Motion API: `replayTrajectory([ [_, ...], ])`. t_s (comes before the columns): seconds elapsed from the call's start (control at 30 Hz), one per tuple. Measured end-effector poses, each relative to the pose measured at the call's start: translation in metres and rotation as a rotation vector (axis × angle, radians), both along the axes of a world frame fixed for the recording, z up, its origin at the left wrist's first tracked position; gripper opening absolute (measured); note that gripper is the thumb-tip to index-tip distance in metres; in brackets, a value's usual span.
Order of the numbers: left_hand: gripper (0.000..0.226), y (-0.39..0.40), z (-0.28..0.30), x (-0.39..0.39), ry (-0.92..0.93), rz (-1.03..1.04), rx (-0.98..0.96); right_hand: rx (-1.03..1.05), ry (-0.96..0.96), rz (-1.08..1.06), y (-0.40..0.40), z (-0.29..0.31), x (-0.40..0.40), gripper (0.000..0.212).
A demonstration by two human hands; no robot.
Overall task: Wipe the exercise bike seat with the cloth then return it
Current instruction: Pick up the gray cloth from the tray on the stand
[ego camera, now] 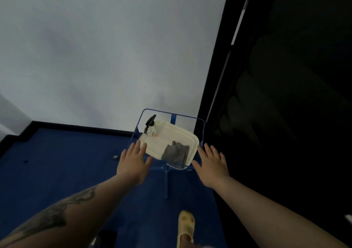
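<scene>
Hands (172, 163) flanking cloth (175, 153), spray bottle (150, 125) behind

Black-capped spray bottle (150, 126), cream tray (167, 139), perhaps lidded, yellow slipper (186, 226)

Container (167, 139) on stand (202, 131), between left hand (133, 162) and right hand (211, 165), just ahead of fingertips. Cloth (176, 152) on container lid, nearer right hand. Spray bottle (150, 125) at far corner of lid, ahead of left hand. Wall (114, 47) behind stand. Floor (57, 162) beneath both forearms. Slippered foot (185, 226) below, between forearms, nearer right.
</scene>
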State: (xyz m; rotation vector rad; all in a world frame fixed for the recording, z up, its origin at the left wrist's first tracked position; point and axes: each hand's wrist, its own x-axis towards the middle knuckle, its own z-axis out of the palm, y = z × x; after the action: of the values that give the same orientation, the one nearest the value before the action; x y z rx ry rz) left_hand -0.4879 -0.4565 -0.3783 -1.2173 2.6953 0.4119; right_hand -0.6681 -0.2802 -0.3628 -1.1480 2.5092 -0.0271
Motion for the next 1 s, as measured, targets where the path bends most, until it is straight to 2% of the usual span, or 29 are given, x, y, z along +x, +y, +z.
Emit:
replayTrajectory([
  [0.2, 0.064, -0.005, -0.045, -0.045, 0.000, 0.082, 0.147, 0.126, -0.059, 0.167, -0.035, -0.050, -0.034, 0.063],
  [0.5, 0.061, -0.018, -0.101, -0.065, -0.094, 0.086, 0.329, 0.221, -0.205, 0.151, -0.072, -0.110, -0.040, 0.064],
  [0.63, 0.062, -0.038, -0.125, -0.083, -0.044, 0.011, 0.318, 0.241, -0.224, 0.116, -0.095, -0.135, -0.051, 0.064],
  [0.83, 0.061, -0.064, -0.164, -0.090, -0.036, 0.012, 0.368, 0.244, -0.271, 0.100, -0.137, -0.169, -0.069, 0.063],
  [1.0, 0.060, -0.077, -0.188, -0.094, 0.003, -0.039, 0.315, 0.183, -0.234, 0.234, -0.157, -0.198, -0.077, 0.066],
])
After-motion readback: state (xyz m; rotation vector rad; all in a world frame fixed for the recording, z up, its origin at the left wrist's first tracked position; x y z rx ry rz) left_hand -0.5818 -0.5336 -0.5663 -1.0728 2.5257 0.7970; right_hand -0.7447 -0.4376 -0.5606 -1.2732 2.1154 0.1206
